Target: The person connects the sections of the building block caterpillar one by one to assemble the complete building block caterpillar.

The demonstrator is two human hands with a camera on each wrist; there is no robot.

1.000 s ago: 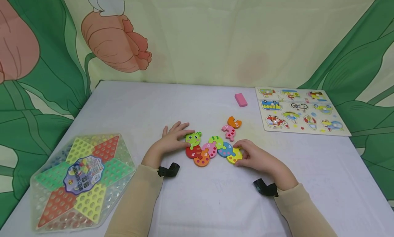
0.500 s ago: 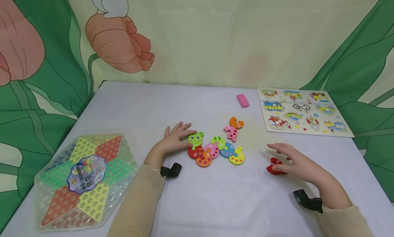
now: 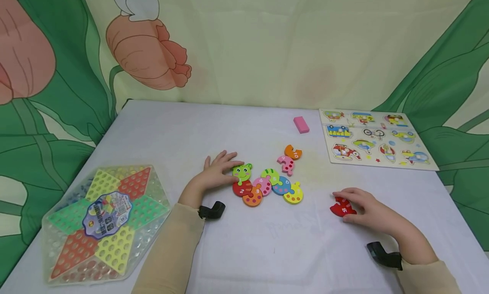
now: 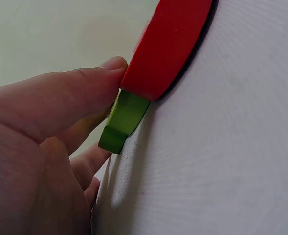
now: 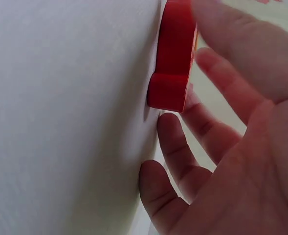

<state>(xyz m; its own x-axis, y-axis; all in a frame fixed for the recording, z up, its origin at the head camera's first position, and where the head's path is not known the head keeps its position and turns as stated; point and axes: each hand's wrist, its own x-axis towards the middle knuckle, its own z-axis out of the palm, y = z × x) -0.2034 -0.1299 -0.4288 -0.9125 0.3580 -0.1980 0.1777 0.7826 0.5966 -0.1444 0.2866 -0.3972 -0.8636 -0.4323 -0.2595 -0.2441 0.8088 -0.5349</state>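
Observation:
A row of joined caterpillar puzzle pieces lies mid-table, from the green smiling head (image 3: 242, 172) through the red piece (image 3: 242, 189) to the yellow piece (image 3: 293, 194). My left hand (image 3: 215, 173) holds the head's left side between thumb and index finger, its other fingers spread. In the left wrist view the thumb touches where red piece (image 4: 168, 49) and green head (image 4: 128, 115) meet. Farther right, my right hand (image 3: 372, 209) pinches a separate red number 8 puzzle piece (image 3: 342, 207) on the table. Its other fingers stay loose beside that piece (image 5: 175, 58).
A pink piece (image 3: 286, 165) and an orange piece (image 3: 293, 152) lie behind the row. A pink block (image 3: 301, 124) is farther back. A vehicle puzzle board (image 3: 376, 138) lies at back right, a packaged Chinese checkers board (image 3: 126, 209) at left.
My right hand has left the yellow piece, moved right and taken hold of the red number 8 piece, which has turned slightly. The left hand stays at the green head.

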